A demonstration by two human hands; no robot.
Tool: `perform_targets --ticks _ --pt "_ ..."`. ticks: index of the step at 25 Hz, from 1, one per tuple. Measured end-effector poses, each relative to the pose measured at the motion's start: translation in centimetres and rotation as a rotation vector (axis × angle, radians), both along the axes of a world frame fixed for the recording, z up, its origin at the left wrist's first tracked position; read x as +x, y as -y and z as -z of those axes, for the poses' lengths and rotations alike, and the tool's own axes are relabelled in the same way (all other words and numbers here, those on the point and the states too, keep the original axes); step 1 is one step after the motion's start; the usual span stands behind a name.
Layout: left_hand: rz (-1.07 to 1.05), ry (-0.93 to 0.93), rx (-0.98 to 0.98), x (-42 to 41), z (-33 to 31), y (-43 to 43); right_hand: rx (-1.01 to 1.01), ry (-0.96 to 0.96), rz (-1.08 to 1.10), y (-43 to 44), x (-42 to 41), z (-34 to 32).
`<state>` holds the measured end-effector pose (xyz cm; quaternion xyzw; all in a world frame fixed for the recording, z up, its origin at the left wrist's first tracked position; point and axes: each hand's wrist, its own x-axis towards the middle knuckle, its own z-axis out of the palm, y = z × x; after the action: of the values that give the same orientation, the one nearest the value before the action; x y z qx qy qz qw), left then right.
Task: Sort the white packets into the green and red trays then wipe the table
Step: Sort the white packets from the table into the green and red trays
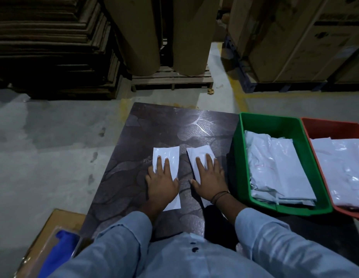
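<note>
Head view. The dark patterned counter [174, 125] had its far and left edges in frame, with bare floor [44, 137] beyond both. I counted 2 loose white packets, side by side mid-counter with a narrow bare strip between them.

The left hand [162, 185] lay flat on the left packet [168, 155], fingers straight and spread, gripping nothing. The right hand [210, 181] did the same on the right packet [198, 155], palm down and fingers straight. The right packet was tilted slightly, with its far corner near the green tray [237, 157] but apart from it.

There was open counter ahead of both packets up to the far edge, and more to the left of the left hand. Room on the right was tight, since the green tray's wall sat just beside the right hand.

There were 2 trays. The green tray and the red tray [331, 125] stood rim to rim on the right, the red one cut off by the frame. Each held a pile of white packets, and I could not tell the count in either.

At lower left, off the counter, were 1 cardboard box [60, 219] and 1 blue cloth [58, 249]. Farther back, 2 brown rolls [142, 37] stood on a pallet [170, 79].
</note>
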<state>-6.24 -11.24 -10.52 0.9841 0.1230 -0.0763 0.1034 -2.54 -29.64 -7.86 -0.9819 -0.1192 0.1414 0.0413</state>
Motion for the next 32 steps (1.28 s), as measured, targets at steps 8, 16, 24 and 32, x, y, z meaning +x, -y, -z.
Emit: perform_targets --ticks 8,16,24,32 --pt "0.041 0.084 -0.020 0.0 0.8 -0.6 -0.018 0.011 0.005 -1.3 -0.6 0.4" --pt "-0.074 0.135 -0.012 1.5 -1.7 0.0 0.070 0.049 0.039 -0.8 1.2 -2.0" --pt "-0.083 0.234 -0.117 4.7 -9.0 2.1 0.189 0.269 0.060 -0.7 4.7 -9.9" --pt "0.025 0.307 -0.197 6.2 -13.3 9.3 0.247 0.338 0.183 6.0 4.9 -14.9"
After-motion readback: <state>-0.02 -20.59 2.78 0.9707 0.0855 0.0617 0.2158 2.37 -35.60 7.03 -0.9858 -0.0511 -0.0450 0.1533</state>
